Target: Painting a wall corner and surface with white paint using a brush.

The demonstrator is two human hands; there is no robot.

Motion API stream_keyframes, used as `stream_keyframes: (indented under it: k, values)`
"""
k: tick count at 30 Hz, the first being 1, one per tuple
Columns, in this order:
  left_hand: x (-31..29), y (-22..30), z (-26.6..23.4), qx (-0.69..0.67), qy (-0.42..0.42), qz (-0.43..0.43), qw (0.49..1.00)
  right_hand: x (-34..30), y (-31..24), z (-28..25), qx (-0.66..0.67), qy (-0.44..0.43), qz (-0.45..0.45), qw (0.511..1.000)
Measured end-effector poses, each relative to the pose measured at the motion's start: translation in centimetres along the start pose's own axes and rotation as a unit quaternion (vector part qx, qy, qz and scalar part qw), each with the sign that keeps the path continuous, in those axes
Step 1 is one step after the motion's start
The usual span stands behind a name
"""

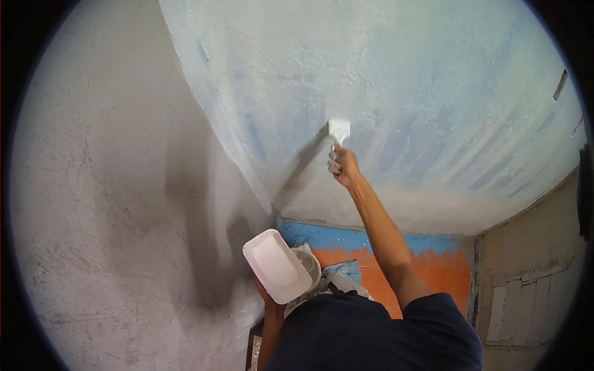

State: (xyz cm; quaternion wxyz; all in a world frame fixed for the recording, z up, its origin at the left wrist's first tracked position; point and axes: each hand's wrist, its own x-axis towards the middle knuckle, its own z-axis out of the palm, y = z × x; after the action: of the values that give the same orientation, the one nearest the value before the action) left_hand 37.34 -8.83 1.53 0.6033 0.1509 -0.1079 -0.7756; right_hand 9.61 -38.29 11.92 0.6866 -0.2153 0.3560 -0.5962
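Note:
My right hand (344, 164) grips the handle of a flat, wide paintbrush (339, 130). Its white-coated bristles are up against the pale blue-white wall (396, 68), and the fingers look smeared with white. Lower down, my left hand (268, 295) holds a shallow rectangular tray (278, 267) from below. That tray is white with a pinkish tint on its side, and its inside looks pale and smooth. Most of the left fingers are hidden beneath it.
A bare grey wall (111, 185) rises close on my left. Below stand a round bucket (308, 263) and a crumpled blue cloth or bag (344, 270). The painted wall's lower band is blue (309, 234) and orange (442, 272). Flat pale panels (523, 306) are at the right.

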Motion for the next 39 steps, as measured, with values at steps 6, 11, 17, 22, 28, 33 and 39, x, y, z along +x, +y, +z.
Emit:
stream_keyframes:
  k: [6, 11, 17, 22, 28, 33, 39]
  values:
    - [-0.1, 0.4, 2.3, -0.006, -0.063, 0.017, 0.998, -0.5, -2.4, 3.6, 0.025, 0.094, 0.023, 0.995]
    - [-0.3, 0.0, -0.4, 0.018, 0.005, 0.009, 1.0, -6.9, -17.5, 15.1, -0.053, -0.164, -0.171, 0.97]
    - [0.0, 0.0, 0.7, -0.007, -0.014, -0.001, 1.0, -3.8, -15.4, 12.2, -0.14, -0.044, -0.254, 0.956]
    - [0.6, -0.4, -0.5, 0.028, -0.01, -0.013, 0.999, 4.0, 4.0, -6.9, -0.145, 0.058, -0.117, 0.981]
    - [0.5, 0.0, 1.0, 0.054, -0.001, -0.012, 0.998, 5.1, 9.7, -11.8, 0.015, 0.113, 0.067, 0.991]
    - [-0.6, 1.5, 0.4, 0.055, 0.02, 0.025, 0.998, -1.5, -5.6, 6.9, 0.011, -0.086, -0.086, 0.992]
    - [0.5, 1.2, 1.4, 0.035, 0.054, -0.013, 0.998, -2.3, -7.5, 8.5, -0.154, -0.034, -0.24, 0.958]
